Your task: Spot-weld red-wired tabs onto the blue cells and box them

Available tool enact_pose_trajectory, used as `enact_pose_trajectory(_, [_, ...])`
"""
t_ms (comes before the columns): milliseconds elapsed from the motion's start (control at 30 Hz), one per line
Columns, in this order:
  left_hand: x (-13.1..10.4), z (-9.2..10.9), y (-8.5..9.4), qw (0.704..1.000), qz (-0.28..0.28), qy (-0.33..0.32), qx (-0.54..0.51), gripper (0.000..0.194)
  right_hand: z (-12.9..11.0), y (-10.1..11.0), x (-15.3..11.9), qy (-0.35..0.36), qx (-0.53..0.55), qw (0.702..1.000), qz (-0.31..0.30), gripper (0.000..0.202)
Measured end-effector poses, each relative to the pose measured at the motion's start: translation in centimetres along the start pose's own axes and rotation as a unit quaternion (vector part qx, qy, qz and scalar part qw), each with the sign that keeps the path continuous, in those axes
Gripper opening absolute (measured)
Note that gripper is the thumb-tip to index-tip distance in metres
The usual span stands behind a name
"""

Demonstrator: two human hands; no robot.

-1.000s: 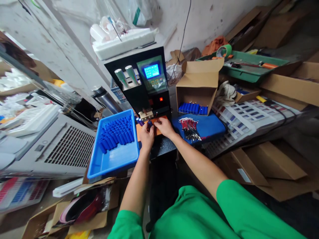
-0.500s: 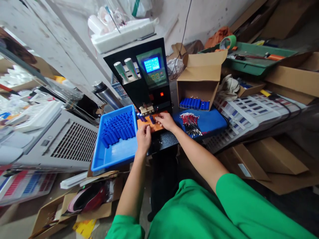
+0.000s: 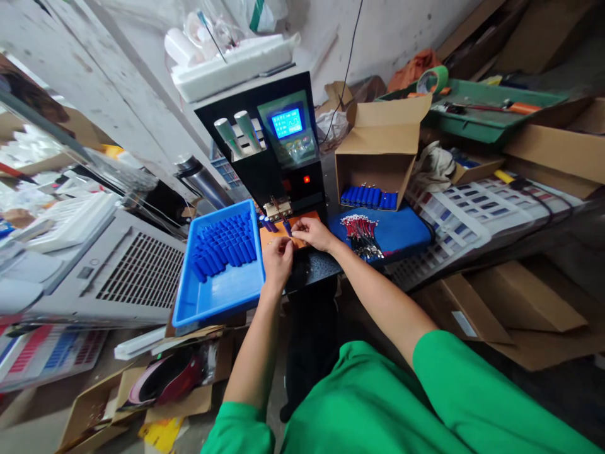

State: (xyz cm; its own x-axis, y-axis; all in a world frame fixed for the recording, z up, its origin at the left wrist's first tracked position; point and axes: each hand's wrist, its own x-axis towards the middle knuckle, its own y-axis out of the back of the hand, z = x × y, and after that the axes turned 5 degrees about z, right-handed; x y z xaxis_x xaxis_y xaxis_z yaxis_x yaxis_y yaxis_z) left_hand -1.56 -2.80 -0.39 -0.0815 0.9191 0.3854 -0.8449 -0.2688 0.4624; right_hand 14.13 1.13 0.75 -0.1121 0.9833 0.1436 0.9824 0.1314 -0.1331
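A black machine with a lit blue screen (image 3: 287,123) stands at the centre back. In front of its metal electrodes (image 3: 278,209) lies an orange plate (image 3: 268,238) with blue cylinders on it. One blue cylinder (image 3: 287,226) stands under the electrodes, by my fingertips. My right hand (image 3: 312,232) is closed at that cylinder, its fingertips pinched; what is between them is too small to name. My left hand (image 3: 278,257) is closed at the plate's front edge, also pinching something I cannot make out. A blue tray (image 3: 222,296) of blue cylinders is at the left.
Red and black wires (image 3: 360,234) lie on a blue surface (image 3: 404,232) to the right. Behind them stands an open cardboard box (image 3: 375,135) with blue cylinders inside. A dark flask (image 3: 205,183) is behind the tray. A green tray (image 3: 496,123) sits at the back right.
My left hand has moved slightly right and my right hand slightly left, so their fingertips are closer together in front of the standing cylinder.
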Motion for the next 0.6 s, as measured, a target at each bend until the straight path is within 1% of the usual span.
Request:
enact_pose_trajectory(100, [0.4,0.5,-0.3,1.0,0.006,0.016,-0.009,0.013,0.1,-0.1,-0.2,0.027,-0.025,0.999,-0.014,0.014])
enact_pose_trajectory(200, [0.6,1.0,-0.4,1.0,0.008,0.021,-0.003,0.012,0.2,-0.1,-0.2,0.036,-0.035,0.999,-0.017,0.014])
enact_pose_trajectory(300, [0.4,1.2,-0.2,0.999,0.025,-0.01,0.019,0.01,0.4,-0.1,-0.2,0.037,-0.016,0.999,0.001,0.015])
enact_pose_trajectory(400, [0.0,1.1,0.2,0.995,0.056,-0.064,0.052,0.006,0.4,0.1,-0.2,0.01,0.032,0.999,0.019,0.018])
enact_pose_trajectory(433, [0.0,1.0,0.2,0.993,0.056,-0.081,0.06,0.01,0.3,0.1,-0.2,-0.002,0.048,0.999,0.022,0.019])
enact_pose_trajectory(500, [0.0,0.7,0.2,0.991,0.031,-0.109,0.072,0.023,0.1,0.2,-0.2,-0.023,0.072,0.997,0.035,0.021])
enact_pose_trajectory(600, [0.7,0.3,-0.2,0.988,-0.041,-0.128,0.072,0.037,-0.3,0.2,-0.3,-0.048,0.098,0.992,0.058,0.022])
